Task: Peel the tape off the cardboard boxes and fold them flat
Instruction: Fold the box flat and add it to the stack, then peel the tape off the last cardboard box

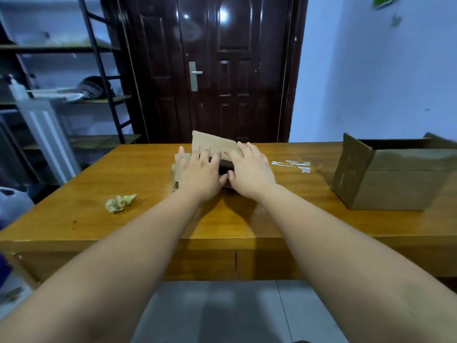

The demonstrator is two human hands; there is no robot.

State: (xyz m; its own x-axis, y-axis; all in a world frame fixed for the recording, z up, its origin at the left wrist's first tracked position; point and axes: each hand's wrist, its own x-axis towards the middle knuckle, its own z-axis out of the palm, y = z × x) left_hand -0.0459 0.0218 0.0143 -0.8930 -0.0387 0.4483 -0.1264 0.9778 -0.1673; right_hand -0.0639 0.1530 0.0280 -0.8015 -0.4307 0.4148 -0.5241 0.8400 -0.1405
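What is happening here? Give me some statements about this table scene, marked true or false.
1. The left hand and the right hand both press on the small cardboard box. True.
2. The larger box at the right is folded flat. False: it stands in its box shape, open at the top.
3. A crumpled tape wad lies on the table, left of the hands. True.
4. The door behind the table is open. False: it is shut.

The table (138,169) is honey-orange with wood grain; on it the small box (215,143) is tan, the big box (395,189) olive-brown, the tape ball (120,202) pale yellow.
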